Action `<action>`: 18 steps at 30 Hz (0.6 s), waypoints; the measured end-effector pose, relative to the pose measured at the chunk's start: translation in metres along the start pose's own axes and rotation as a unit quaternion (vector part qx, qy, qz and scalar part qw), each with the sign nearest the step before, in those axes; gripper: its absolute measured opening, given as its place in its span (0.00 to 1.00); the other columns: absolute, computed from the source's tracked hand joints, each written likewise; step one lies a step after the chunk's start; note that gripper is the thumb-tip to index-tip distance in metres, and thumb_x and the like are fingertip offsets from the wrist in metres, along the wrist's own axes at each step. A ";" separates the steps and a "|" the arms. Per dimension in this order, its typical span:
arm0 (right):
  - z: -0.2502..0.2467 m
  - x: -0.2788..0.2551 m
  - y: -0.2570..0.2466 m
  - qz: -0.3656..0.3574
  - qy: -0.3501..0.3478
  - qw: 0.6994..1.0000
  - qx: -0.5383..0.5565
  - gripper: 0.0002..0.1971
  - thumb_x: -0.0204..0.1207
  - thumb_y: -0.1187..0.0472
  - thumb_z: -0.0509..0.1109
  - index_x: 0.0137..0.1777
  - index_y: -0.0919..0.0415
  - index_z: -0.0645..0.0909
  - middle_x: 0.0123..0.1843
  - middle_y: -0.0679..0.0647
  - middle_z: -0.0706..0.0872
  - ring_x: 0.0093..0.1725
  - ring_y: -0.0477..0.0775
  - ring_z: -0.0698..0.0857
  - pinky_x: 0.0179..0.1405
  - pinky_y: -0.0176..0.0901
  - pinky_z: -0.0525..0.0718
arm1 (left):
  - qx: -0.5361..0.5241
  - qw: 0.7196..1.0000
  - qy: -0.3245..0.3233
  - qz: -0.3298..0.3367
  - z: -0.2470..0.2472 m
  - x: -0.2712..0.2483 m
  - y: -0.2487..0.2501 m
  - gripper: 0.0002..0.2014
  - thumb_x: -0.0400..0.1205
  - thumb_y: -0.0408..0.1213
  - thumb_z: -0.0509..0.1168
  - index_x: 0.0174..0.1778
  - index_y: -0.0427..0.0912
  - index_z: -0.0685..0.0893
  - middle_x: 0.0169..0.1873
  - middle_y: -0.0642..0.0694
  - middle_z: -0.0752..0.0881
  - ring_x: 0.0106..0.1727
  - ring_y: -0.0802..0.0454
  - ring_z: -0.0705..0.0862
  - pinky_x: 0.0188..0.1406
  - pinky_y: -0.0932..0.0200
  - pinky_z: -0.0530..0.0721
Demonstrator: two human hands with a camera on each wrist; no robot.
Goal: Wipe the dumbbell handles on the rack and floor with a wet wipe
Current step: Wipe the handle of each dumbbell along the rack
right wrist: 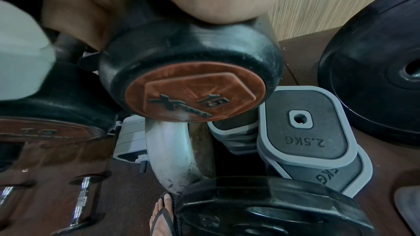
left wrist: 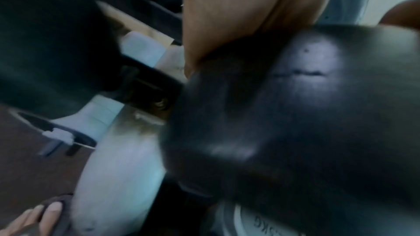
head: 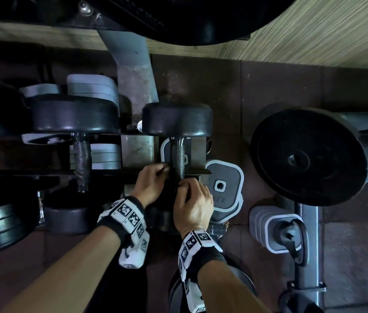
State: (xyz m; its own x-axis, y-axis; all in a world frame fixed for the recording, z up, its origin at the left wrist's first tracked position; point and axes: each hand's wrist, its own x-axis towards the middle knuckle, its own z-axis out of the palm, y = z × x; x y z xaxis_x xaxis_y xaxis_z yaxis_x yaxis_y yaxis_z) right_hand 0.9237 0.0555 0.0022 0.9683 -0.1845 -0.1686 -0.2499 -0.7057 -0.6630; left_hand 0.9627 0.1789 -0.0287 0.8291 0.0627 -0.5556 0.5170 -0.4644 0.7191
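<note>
A black dumbbell lies on the rack [head: 31,171], its knurled handle [head: 178,154] running away from me to the far head [head: 177,118]. My right hand [head: 186,186] curls its fingers round the near end of that handle. My left hand [head: 163,170] has bent fingers at the handle's left side, level with the rack rail; what they hold is hidden. No wipe shows plainly. The right wrist view shows the near head [right wrist: 188,78] with a red cap marked 15. The left wrist view is blurred, filled by the black head [left wrist: 295,114]. Another dumbbell with a taped handle [head: 83,161] lies to the left.
A large black weight plate [head: 309,157] leans at the right. Grey-rimmed 2.5 kg plates [head: 223,181] lie on the floor below the rack's right end. A grey rack post [head: 136,86] rises behind. A sandalled foot [right wrist: 162,213] and chrome dumbbell handles [right wrist: 83,202] are on the floor.
</note>
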 end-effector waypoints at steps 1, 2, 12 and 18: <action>0.000 0.000 0.000 -0.001 0.001 1.000 0.001 0.12 0.74 0.55 0.58 0.38 0.56 0.82 0.36 0.49 0.86 0.38 0.58 0.82 0.40 0.52 0.81 | -0.005 1.000 0.001 -0.008 0.002 0.001 0.000 0.13 0.87 0.32 0.62 0.39 0.47 0.86 0.36 0.50 0.86 0.41 0.58 0.81 0.40 0.63 0.72; 0.000 0.000 0.000 -0.003 0.001 1.000 0.004 0.12 0.74 0.55 0.59 0.38 0.56 0.82 0.35 0.49 0.86 0.38 0.58 0.82 0.40 0.52 0.81 | -0.021 1.000 0.001 -0.017 0.004 0.000 -0.003 0.14 0.87 0.31 0.63 0.37 0.49 0.84 0.35 0.52 0.85 0.39 0.59 0.80 0.41 0.62 0.73; -0.001 0.001 -0.001 -0.007 0.006 1.000 0.007 0.12 0.75 0.57 0.58 0.39 0.56 0.83 0.36 0.49 0.86 0.39 0.59 0.84 0.40 0.55 0.83 | -0.137 0.990 0.010 0.021 -0.031 0.030 0.025 0.08 0.78 0.40 0.65 0.48 0.44 0.87 0.35 0.56 0.84 0.35 0.66 0.79 0.37 0.73 0.74; -0.001 0.001 -0.001 -0.006 0.013 1.000 0.002 0.13 0.75 0.56 0.57 0.40 0.57 0.83 0.36 0.50 0.86 0.39 0.60 0.83 0.40 0.53 0.82 | -0.014 0.998 -0.061 0.012 -0.032 0.042 0.023 0.14 0.84 0.23 0.61 0.65 0.29 0.83 0.55 0.41 0.86 0.57 0.48 0.83 0.58 0.65 0.76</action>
State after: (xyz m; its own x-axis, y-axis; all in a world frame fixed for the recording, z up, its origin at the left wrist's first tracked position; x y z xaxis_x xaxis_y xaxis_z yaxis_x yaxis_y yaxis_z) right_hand 0.9245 0.0554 0.0031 0.9706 -0.1938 -0.1429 -0.2391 -0.7046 -0.6681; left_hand 1.0163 0.1988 -0.0224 0.8104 -0.0569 -0.5831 0.5038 -0.4403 0.7432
